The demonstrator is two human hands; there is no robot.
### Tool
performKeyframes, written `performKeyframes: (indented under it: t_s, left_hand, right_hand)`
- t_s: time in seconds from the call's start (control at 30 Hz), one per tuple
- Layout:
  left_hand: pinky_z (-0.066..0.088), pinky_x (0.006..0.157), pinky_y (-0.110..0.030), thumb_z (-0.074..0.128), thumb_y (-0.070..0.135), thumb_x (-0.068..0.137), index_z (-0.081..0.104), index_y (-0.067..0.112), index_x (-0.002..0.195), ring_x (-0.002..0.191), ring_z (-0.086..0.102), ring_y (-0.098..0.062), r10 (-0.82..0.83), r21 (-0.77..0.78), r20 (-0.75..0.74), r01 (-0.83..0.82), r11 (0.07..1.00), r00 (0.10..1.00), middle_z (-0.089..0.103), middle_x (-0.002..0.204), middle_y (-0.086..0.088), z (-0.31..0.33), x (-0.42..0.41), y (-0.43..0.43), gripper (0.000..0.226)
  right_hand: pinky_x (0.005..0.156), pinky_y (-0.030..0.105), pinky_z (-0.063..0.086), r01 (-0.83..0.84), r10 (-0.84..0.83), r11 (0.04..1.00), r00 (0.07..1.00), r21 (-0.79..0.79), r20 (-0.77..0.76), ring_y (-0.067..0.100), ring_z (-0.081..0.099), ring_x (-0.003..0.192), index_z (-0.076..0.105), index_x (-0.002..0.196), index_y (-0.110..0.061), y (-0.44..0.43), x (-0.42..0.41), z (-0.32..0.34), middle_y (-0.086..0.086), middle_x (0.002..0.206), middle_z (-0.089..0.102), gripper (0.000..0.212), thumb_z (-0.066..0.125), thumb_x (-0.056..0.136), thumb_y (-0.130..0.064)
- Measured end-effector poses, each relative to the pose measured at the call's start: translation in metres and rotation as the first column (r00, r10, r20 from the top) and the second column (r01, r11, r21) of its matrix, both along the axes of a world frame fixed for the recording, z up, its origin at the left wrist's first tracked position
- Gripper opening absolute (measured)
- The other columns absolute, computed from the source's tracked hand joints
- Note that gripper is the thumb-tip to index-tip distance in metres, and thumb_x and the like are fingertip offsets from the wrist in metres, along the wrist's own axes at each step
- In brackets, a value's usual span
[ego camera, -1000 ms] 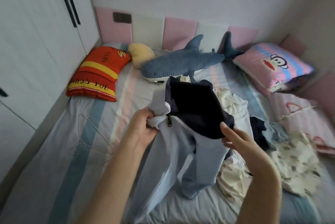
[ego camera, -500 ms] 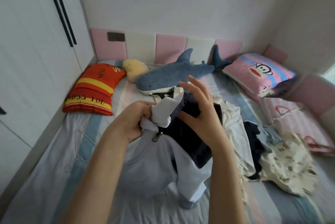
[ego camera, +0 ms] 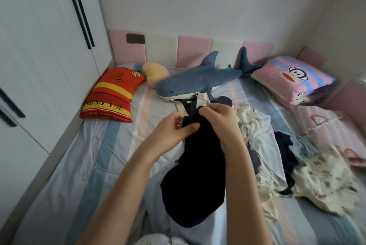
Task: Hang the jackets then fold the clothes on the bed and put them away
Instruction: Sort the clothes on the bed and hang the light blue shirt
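I hold a jacket (ego camera: 195, 181) up over the striped bed (ego camera: 67, 185); its dark navy lining faces me and pale blue fabric shows at the bottom. My left hand (ego camera: 174, 134) pinches the dark top edge between thumb and fingers. My right hand (ego camera: 219, 120) grips the same edge just to the right. A thin white wire hanger (ego camera: 103, 154) lies flat on the bed to the left. A heap of loose clothes (ego camera: 287, 157), white, dark and patterned, lies to the right of the jacket.
A white wardrobe (ego camera: 39, 56) with dark handles stands along the left. At the bed's head lie a red and yellow pillow (ego camera: 112, 96), a yellow cushion (ego camera: 156, 73), a blue plush shark (ego camera: 200, 80) and a pink monkey pillow (ego camera: 293, 78). Pink padded panels line the walls.
My right hand has come down onto the jacket's top edge beside my left. The jacket has turned, so the dark lining now hangs toward me. The view has tilted upward.
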State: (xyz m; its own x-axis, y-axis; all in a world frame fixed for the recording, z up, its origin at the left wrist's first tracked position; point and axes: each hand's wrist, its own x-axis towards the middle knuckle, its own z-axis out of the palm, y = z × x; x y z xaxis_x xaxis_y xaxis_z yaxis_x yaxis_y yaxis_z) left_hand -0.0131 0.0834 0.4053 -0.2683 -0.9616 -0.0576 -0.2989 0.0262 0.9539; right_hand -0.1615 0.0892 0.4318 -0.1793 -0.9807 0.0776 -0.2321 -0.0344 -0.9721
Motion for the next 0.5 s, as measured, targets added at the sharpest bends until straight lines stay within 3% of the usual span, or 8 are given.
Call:
performKeyframes:
  t_s: [0.1, 0.13, 0.23, 0.37, 0.43, 0.5]
  left_hand:
    - [0.049, 0.075, -0.043, 0.065, 0.036, 0.085, 0.05, 0.014, 0.083, 0.077, 0.058, -0.019, 0.144, 0.045, -0.16, -0.139, 0.989, 0.977, 0.058, 0.08, -0.007, -0.005, -0.001, 0.0, 0.027]
    - [0.052, 0.075, -0.042, 0.062, 0.029, 0.09, 0.052, 0.013, 0.086, 0.076, 0.061, -0.019, 0.156, 0.082, -0.212, -0.141, 0.987, 0.965, 0.062, 0.082, -0.009, -0.005, 0.001, -0.001, 0.02]
    - [0.046, 0.054, -0.023, 0.056, 0.02, 0.095, 0.053, 0.014, 0.091, 0.067, 0.059, -0.011, 0.248, 0.132, -0.239, -0.222, 0.966, 0.939, 0.061, 0.081, -0.002, -0.007, 0.007, -0.004, 0.007]
    - [0.038, 0.043, -0.019, 0.055, 0.012, 0.093, 0.05, 0.026, 0.091, 0.059, 0.051, -0.011, 0.454, 0.259, -0.306, -0.386, 0.886, 0.837, 0.054, 0.075, 0.001, -0.017, 0.017, -0.009, 0.014]
    - [0.038, 0.047, -0.02, 0.051, 0.009, 0.094, 0.053, 0.028, 0.088, 0.057, 0.049, -0.011, 0.477, 0.271, -0.312, -0.404, 0.874, 0.822, 0.05, 0.07, 0.001, -0.022, 0.026, -0.01, 0.02]
    - [0.036, 0.051, -0.021, 0.05, 0.008, 0.094, 0.059, 0.025, 0.081, 0.056, 0.047, -0.01, 0.456, 0.278, -0.301, -0.38, 0.882, 0.838, 0.048, 0.066, 0.002, -0.025, 0.031, -0.008, 0.024]
  right_hand:
    - [0.051, 0.025, 0.034, -0.059, 0.056, 0.996, 0.997, 0.06, 0.061, 0.017, 0.044, 0.055, 0.058, 0.068, 0.001, 0.005, -0.008, 0.0, 0.008, 0.059, 0.046, 0.022, 0.066, 0.082, -0.014]
    - [0.048, 0.022, 0.036, -0.096, 0.091, 0.993, 0.993, 0.075, 0.072, 0.014, 0.046, 0.052, 0.058, 0.067, -0.004, 0.006, -0.013, -0.001, 0.005, 0.057, 0.049, 0.022, 0.069, 0.082, -0.017]
    - [0.044, 0.016, 0.038, -0.235, 0.224, 0.962, 0.97, 0.139, 0.09, 0.007, 0.048, 0.047, 0.061, 0.07, -0.013, 0.011, -0.031, -0.009, -0.002, 0.056, 0.054, 0.021, 0.072, 0.083, -0.025]
    - [0.05, 0.02, 0.033, -0.353, 0.417, 0.833, 0.907, 0.427, -0.064, 0.01, 0.044, 0.056, 0.064, 0.073, -0.017, 0.019, -0.068, -0.046, 0.002, 0.065, 0.048, 0.044, 0.073, 0.07, -0.06]
    - [0.052, 0.019, 0.036, -0.406, 0.435, 0.756, 0.898, 0.513, 0.07, 0.009, 0.045, 0.056, 0.063, 0.077, -0.015, 0.025, -0.085, -0.07, 0.003, 0.069, 0.046, 0.048, 0.075, 0.066, -0.061]
    - [0.053, 0.015, 0.043, -0.43, 0.383, 0.72, 0.901, 0.545, 0.204, 0.006, 0.049, 0.055, 0.064, 0.08, -0.012, 0.03, -0.093, -0.085, 0.002, 0.071, 0.049, 0.039, 0.072, 0.07, -0.049]
